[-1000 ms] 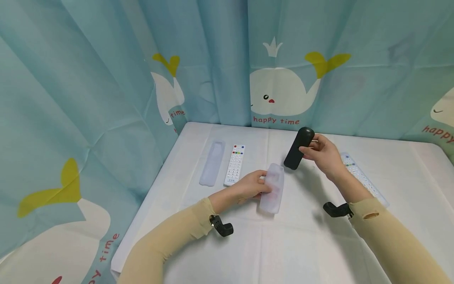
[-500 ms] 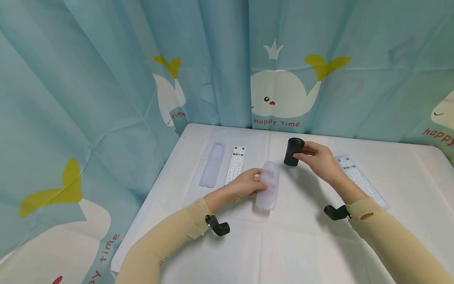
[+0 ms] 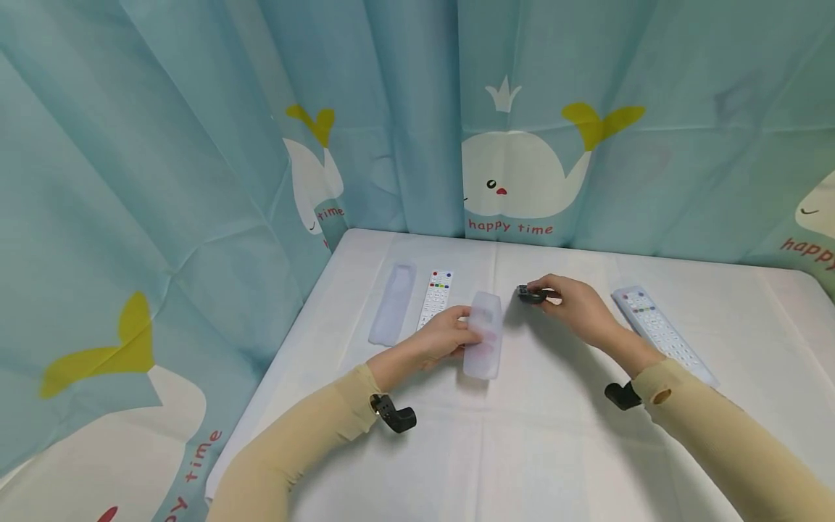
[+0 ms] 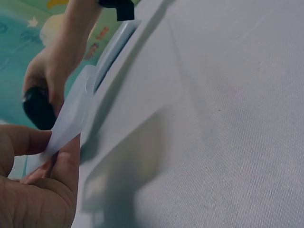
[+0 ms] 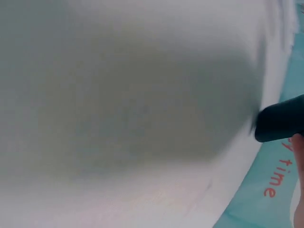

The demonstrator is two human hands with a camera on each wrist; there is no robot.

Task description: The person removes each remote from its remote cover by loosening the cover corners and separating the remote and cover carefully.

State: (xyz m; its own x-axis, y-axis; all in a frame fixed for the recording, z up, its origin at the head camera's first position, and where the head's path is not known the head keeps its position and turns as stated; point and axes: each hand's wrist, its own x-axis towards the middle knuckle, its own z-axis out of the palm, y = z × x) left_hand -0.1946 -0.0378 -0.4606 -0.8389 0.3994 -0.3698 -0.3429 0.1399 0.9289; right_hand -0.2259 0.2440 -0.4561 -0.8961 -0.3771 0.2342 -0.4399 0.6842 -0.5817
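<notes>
My left hand [image 3: 443,339] pinches a translucent remote control cover [image 3: 483,362] between thumb and fingers, holding it above the white table. The thumb lies on one face of the cover in the left wrist view. To its right, my right hand [image 3: 577,310] grips a black remote control [image 3: 530,294], turned nearly end-on to the head camera so that a few buttons show. In the left wrist view the black remote [image 4: 38,108] appears dark, behind the cover. Only one end of the black remote [image 5: 278,121] and part of a finger enter the right wrist view.
A second translucent cover [image 3: 393,304] lies at the left of the table, beside a white remote [image 3: 435,299] partly hidden by my left hand. Another white remote in a clear cover [image 3: 664,333] lies right of my right hand. A blue curtain [image 3: 404,109] hangs behind the table.
My right hand has turned the black remote from showing its long plain back to nearly end-on, moving slightly lower and left. My left hand has shifted a little left with the cover.
</notes>
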